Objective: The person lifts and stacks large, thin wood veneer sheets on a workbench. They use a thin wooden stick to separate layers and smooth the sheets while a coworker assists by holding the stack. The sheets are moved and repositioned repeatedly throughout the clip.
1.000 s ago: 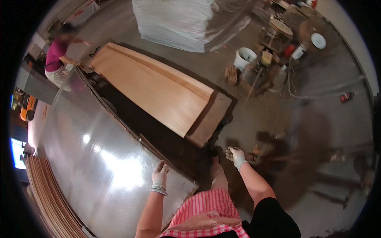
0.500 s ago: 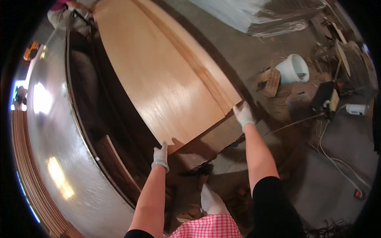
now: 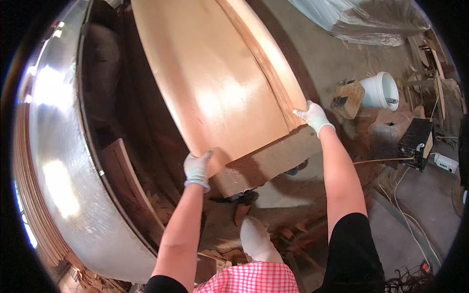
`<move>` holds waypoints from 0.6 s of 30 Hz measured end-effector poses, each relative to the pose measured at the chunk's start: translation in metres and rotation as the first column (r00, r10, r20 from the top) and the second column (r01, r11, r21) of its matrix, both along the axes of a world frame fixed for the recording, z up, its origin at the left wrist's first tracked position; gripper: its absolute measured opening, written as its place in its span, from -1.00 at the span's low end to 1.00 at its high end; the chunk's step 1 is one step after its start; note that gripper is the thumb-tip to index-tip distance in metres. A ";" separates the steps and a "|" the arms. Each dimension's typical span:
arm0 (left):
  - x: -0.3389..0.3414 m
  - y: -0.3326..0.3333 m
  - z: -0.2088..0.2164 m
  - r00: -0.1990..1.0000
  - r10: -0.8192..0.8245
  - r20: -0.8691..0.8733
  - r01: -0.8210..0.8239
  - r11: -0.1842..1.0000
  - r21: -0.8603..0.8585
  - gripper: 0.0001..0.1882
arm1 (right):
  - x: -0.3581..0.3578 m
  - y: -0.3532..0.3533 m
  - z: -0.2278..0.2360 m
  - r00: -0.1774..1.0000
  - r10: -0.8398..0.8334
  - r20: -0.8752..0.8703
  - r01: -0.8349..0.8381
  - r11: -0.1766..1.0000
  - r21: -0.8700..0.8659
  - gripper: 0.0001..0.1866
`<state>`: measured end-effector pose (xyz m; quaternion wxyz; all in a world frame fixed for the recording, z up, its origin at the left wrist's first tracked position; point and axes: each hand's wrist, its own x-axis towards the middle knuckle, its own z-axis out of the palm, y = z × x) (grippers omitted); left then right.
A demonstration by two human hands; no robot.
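A long, thin sheet of light wood veneer stretches away from me, with a darker band along its right side. My left hand, in a pale glove, is closed on the sheet's near left corner, thumb on top. At the near right corner, my gloved right hand grips the edge, also with the thumb above. Between my hands the sheet bows, its long sides curving. Below its near edge shows a brownish board or stack; most of that is hidden under the sheet.
To the left stands a large metal-topped table with a dark gap beside it. A white bucket, a wooden block, a black box and cables lie right. Wood scraps litter the floor near my foot.
The sheet has gone from nearly flat to bowed. Both hands have a fuller grip at its corners. My view has shifted, and the person at the far end is out of sight.
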<state>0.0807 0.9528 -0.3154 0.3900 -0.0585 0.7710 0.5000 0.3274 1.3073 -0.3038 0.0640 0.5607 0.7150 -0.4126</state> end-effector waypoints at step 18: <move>-0.088 -0.317 0.441 0.994 0.080 -0.073 -0.058 0.963 0.264 -0.61 | -0.087 -0.390 0.386 0.778 -0.128 -0.615 0.004 0.980 -0.198 -0.61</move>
